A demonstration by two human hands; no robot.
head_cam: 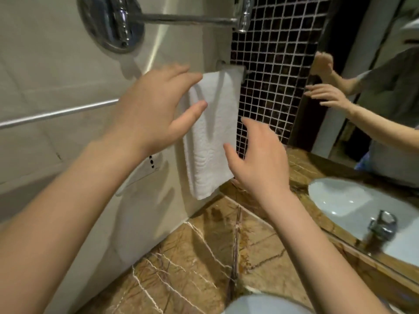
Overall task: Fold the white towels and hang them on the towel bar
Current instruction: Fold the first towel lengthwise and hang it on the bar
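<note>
White towel (212, 132) hangs folded over a short towel bar (243, 70) on the cream tile wall (56, 75), right at the corner where the dark mosaic tile (272, 75) begins. Bar mostly hidden under the cloth; only its right end and mount show. Towel hangs as a narrow strip, lower edge just above the bench (192, 257), slightly tilted in view.

Left hand (149, 109) sits at the towel's upper left edge, grip spread, fingers open; fingertips overlap the cloth near the top, thumb in front of the towel's face. Can't tell if they're actually pressing it. Right hand (258, 157) is at the towel's lower right edge, grip also spread, palm toward the cloth, holding nothing. Contact w/ the towel unclear.

Above: a round chrome wall mirror mount (111, 23) w/ a horizontal arm (188, 19) reaching right. Left of the towel, a longer chrome rail (56, 114) runs along the wall, and a white outlet plate (145, 171) sits below the left forearm.

Bench is brown veined marble. At right a wall mirror (374, 109) reflects both hands and a sink w/ a faucet.
</note>
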